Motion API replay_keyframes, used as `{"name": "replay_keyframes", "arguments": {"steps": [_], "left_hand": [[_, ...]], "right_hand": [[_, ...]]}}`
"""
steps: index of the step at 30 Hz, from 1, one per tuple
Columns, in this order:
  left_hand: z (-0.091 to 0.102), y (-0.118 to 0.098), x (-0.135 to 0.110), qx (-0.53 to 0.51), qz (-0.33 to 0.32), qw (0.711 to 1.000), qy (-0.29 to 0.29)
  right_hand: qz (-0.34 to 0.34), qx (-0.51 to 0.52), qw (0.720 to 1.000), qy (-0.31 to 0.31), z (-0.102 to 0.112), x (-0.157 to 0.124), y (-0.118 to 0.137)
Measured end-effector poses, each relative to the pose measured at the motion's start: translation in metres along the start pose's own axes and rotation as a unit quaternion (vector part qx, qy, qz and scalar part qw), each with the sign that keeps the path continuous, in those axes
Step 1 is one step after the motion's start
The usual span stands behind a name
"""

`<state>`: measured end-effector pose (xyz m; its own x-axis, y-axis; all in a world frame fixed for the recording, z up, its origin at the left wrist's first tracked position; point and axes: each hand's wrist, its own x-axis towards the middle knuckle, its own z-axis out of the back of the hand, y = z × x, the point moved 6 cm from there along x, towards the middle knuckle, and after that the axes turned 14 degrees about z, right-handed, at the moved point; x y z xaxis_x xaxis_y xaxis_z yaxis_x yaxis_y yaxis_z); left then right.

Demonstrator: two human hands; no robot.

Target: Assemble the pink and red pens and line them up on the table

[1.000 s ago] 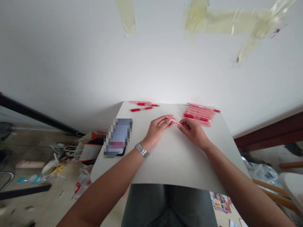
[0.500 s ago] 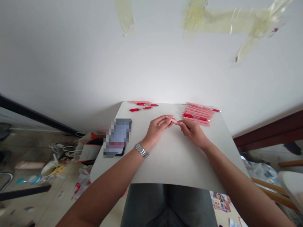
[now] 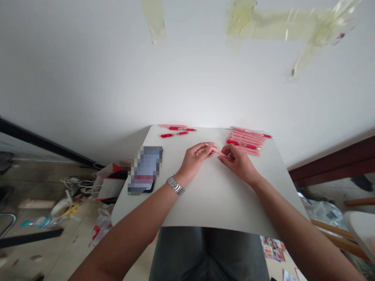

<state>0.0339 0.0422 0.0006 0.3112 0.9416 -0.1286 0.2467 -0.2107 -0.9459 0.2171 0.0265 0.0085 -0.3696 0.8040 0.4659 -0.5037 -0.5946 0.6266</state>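
A slim pink pen (image 3: 218,151) slants between my two hands above the white table (image 3: 216,195). My left hand (image 3: 199,153) pinches its upper left end between thumb and fingers. Around the lower right part, my right hand (image 3: 236,159) has its thumb and fingers closed, covering some of the barrel. Just beyond my right hand lies a row of pink pens (image 3: 247,136), with a red pen (image 3: 249,146) across them. At the far left of the table are more pens and red pen pieces (image 3: 166,136).
A phone with a blurred screen (image 3: 146,169) lies on the table's left side. The taped white wall (image 3: 190,78) rises right behind the table. On the floor to the left are a bottle (image 3: 41,222), a cup (image 3: 61,208) and cables. A wooden-framed chair (image 3: 336,234) stands at right.
My right hand has shifted its grip along the pen, its fingers now more curled and more of the pink barrel showing. My left hand stays in place.
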Motion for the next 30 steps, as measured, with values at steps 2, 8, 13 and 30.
{"name": "replay_keyframes", "arguments": {"steps": [2, 8, 13, 30], "left_hand": [[0.001, 0.000, 0.000, 0.002, -0.001, 1.000, -0.004], [0.000, -0.001, 0.001, -0.005, -0.004, 1.000, 0.003], [0.000, -0.002, 0.000, -0.001, -0.002, 1.000, 0.003], [-0.001, -0.001, 0.001, -0.004, -0.004, 1.000, -0.007]], "right_hand": [[0.000, 0.006, 1.000, 0.001, 0.001, 0.001, 0.003], [0.029, 0.021, 0.999, 0.015, 0.004, 0.005, 0.018], [0.053, -0.004, 0.999, 0.010, 0.005, 0.006, 0.018], [0.017, 0.002, 1.000, 0.006, 0.002, 0.002, 0.010]]}}
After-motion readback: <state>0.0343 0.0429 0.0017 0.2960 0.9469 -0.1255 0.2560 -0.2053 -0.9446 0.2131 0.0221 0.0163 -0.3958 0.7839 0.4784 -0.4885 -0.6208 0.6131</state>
